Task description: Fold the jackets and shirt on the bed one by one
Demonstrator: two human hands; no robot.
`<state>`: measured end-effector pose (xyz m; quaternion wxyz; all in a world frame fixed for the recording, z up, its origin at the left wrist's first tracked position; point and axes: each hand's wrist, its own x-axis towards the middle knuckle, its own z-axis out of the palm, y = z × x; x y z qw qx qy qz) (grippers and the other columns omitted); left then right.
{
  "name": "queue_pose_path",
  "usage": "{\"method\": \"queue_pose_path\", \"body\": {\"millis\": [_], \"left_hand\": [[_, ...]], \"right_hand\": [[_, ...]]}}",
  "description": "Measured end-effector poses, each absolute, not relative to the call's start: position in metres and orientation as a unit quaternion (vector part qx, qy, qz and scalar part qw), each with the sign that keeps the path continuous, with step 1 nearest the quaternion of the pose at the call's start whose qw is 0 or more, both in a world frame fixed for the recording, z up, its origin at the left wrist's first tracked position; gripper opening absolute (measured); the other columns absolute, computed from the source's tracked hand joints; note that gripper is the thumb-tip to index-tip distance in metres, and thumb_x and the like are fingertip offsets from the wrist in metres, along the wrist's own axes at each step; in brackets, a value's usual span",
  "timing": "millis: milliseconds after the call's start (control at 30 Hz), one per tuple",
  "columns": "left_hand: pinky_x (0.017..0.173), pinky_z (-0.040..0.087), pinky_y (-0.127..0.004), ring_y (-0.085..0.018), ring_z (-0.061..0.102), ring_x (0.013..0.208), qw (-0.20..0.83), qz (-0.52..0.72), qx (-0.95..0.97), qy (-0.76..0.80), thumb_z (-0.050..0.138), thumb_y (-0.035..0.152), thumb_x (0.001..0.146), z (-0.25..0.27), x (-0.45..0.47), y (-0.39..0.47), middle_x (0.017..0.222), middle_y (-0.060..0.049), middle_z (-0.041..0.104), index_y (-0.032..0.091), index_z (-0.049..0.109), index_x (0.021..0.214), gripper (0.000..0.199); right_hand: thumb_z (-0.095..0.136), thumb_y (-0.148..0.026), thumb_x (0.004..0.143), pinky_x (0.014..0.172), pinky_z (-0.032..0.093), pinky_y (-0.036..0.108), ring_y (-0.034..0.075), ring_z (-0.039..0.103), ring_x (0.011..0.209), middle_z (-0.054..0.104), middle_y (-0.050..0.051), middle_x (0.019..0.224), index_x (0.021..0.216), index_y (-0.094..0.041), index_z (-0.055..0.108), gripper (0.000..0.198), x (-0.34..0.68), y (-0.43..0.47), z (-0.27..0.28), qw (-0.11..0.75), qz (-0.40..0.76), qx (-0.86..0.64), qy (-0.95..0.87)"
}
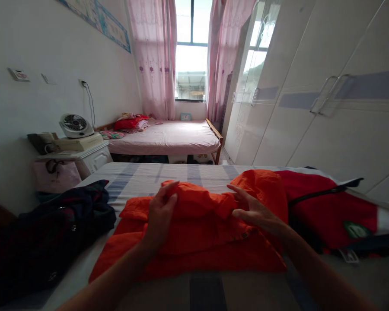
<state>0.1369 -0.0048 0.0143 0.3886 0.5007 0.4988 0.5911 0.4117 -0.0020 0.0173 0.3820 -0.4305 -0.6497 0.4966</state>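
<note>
A hand could pass between the left hand [160,211] and the right hand [257,211], above the raised folds of the orange garment [194,242]. Beyond it, striped sheet [168,172] lies open. Dark clothes [68,224] block the near left, beside a narrow sheet strip; a red garment [327,201] bars the right, before the wardrobe [353,125].

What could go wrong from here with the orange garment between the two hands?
The orange garment is bunched and uneven between the left hand and the right hand, so pressing it as it lies might leave creases. Neither hand shows a firm grip on the cloth, so a layer could slip. Its puffed right side appears to lie against the red garment, so a tug might drag that too.
</note>
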Motion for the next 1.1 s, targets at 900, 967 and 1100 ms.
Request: {"method": "queue_pose_path", "body": {"millis": [900, 967, 1100], "left_hand": [[0.083, 0.054, -0.037, -0.025, 0.061, 0.105, -0.018, 0.342, 0.771, 0.536, 0.050, 0.025, 0.083, -0.017, 0.075, -0.070, 0.114, -0.012, 0.062, 0.019, 0.062, 0.111, 0.031], [0.091, 0.049, -0.047, -0.033, 0.052, 0.117, -0.119, 0.311, 0.771, 0.543, 0.054, 0.023, 0.079, -0.013, 0.067, -0.056, 0.128, -0.017, 0.053, 0.016, 0.056, 0.122, 0.044], [0.077, 0.054, -0.039, -0.026, 0.063, 0.095, -0.148, 0.231, 0.808, 0.521, 0.049, 0.017, 0.084, -0.015, 0.059, -0.035, 0.107, -0.013, 0.065, 0.016, 0.060, 0.118, 0.036]], "right_hand": [[0.040, -0.046, 0.090, 0.079, 0.045, 0.033, 0.021, 0.064, 0.087, 0.069, 0.008, 0.093, 0.105, -0.019, 0.060, 0.037, 0.388, 0.042, -0.005, 0.343, 0.180, -0.567, -0.727], [0.045, -0.047, 0.087, 0.079, 0.045, 0.034, 0.021, 0.064, 0.085, 0.069, 0.007, 0.092, 0.110, -0.018, 0.059, 0.039, 0.389, 0.039, -0.003, 0.348, 0.186, -0.561, -0.728], [0.048, -0.037, 0.086, 0.076, 0.047, 0.033, 0.020, 0.063, 0.081, 0.069, 0.006, 0.089, 0.109, -0.018, 0.059, 0.032, 0.392, 0.039, -0.006, 0.339, 0.191, -0.565, -0.728]]}}
